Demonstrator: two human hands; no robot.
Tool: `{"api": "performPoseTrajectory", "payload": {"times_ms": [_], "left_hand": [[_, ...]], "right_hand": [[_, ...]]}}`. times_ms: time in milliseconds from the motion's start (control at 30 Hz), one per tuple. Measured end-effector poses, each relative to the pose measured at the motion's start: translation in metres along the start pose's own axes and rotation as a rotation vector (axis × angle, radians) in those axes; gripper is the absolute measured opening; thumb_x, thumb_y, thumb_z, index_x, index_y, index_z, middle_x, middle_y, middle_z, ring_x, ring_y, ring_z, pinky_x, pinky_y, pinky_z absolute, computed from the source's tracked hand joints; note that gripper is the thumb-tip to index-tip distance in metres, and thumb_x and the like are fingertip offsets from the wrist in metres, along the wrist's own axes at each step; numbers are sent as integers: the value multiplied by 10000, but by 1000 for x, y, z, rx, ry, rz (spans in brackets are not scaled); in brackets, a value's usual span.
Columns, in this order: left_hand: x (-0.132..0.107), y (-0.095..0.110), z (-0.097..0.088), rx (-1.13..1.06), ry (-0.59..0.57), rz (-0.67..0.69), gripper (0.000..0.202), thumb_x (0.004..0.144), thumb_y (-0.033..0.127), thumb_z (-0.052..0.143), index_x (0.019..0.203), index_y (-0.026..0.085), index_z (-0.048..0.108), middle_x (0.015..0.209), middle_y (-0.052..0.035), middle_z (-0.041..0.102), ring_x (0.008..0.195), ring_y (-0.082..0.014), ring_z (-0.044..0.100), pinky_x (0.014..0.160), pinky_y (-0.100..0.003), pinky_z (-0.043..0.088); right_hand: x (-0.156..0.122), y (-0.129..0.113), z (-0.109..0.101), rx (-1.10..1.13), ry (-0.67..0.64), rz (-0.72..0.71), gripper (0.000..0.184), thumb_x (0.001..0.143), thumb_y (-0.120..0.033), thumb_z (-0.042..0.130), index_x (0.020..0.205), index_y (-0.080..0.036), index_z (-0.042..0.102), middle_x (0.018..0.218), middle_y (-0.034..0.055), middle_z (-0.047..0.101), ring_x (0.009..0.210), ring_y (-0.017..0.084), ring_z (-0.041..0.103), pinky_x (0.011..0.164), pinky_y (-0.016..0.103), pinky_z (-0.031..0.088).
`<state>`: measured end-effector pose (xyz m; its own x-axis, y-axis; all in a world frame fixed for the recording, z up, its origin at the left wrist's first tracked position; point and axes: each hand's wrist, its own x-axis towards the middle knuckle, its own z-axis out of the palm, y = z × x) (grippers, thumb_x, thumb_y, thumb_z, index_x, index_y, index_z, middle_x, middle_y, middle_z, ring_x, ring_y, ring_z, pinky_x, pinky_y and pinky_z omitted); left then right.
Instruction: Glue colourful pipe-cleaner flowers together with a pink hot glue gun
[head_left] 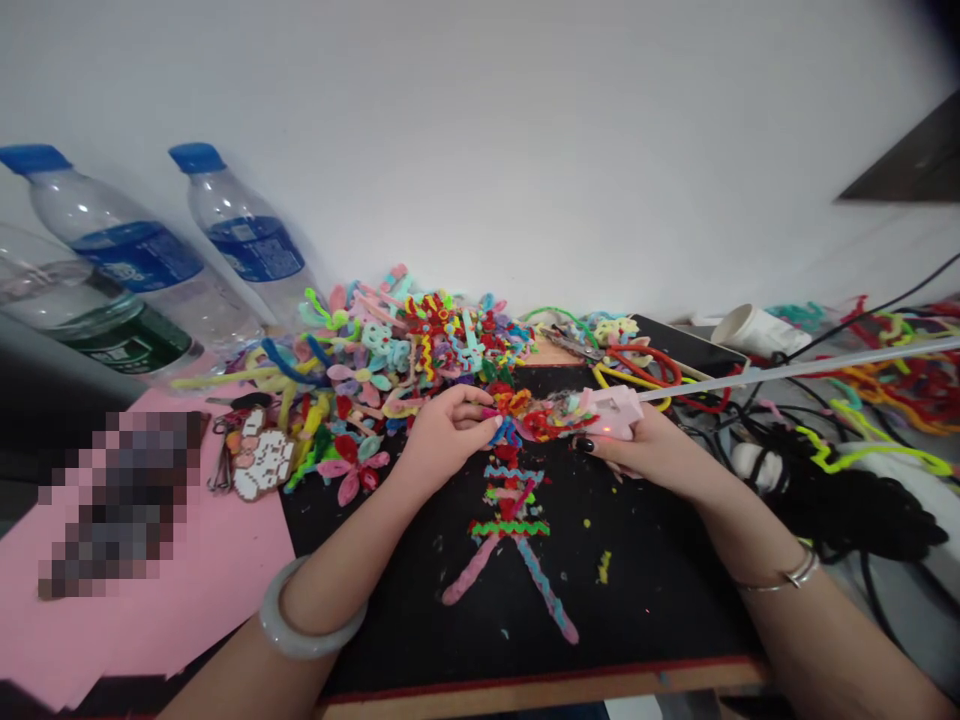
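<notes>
My right hand [652, 450] is wrapped round a pale pink hot glue gun [613, 412], with a long translucent glue stick [787, 372] running out of its back to the right. The gun's nozzle end lies among colourful fuzzy pieces and is hard to make out. My left hand [450, 435] pinches the edge of a blue and orange pipe cleaner piece [510, 425] with thumb and fingers. Below it on the black mat [645, 590] lies a pipe cleaner figure [510, 527] with a green zigzag band and two splayed legs, one pink, one blue and pink.
Behind my left hand rises a heap of pipe cleaner shapes [420, 340]. Plastic bottles [255, 250] stand at the left, above pink paper [225, 590] and a bead keychain [262, 460]. Scissors [570, 343], a phone [690, 345], a paper cup [757, 330] and black cables [862, 510] lie right.
</notes>
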<state>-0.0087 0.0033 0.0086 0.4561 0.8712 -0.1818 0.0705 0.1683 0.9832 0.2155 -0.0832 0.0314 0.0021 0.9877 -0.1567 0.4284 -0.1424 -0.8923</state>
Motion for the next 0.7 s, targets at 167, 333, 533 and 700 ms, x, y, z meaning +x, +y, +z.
{"api": "performPoseTrajectory", "payload": {"times_ms": [167, 333, 533, 700], "left_hand": [[1, -3, 0, 27, -7, 30, 312, 626, 267, 698, 878, 143, 563, 704, -4, 630, 629, -124, 623, 594, -237, 513], [1, -1, 0, 75, 3, 61, 291, 637, 249, 686, 880, 140, 568, 691, -8, 643, 628, -123, 625, 610, -230, 493], [1, -2, -1, 126, 26, 117, 283, 652, 278, 682, 880, 152, 570, 718, -23, 664, 669, -146, 645, 631, -242, 496], [-1, -2, -1, 142, 13, 136, 273, 675, 290, 668, 891, 161, 562, 718, -28, 683, 681, -159, 653, 639, -250, 503]], "right_hand": [[1, 0, 2, -118, 41, -107, 337, 754, -348, 614, 1027, -152, 600, 514, -33, 529, 511, 138, 516, 494, 243, 414], [3, 5, 3, -203, 70, -132, 325, 762, -355, 607, 1005, -141, 615, 731, 37, 652, 698, 188, 600, 600, 273, 466], [2, 11, 2, -228, 62, -153, 340, 773, -373, 600, 1021, -142, 627, 815, 54, 679, 755, 211, 619, 659, 305, 488], [3, 11, 3, -253, 77, -192, 322, 774, -368, 603, 1022, -165, 639, 856, 46, 687, 802, 214, 629, 720, 313, 490]]}}
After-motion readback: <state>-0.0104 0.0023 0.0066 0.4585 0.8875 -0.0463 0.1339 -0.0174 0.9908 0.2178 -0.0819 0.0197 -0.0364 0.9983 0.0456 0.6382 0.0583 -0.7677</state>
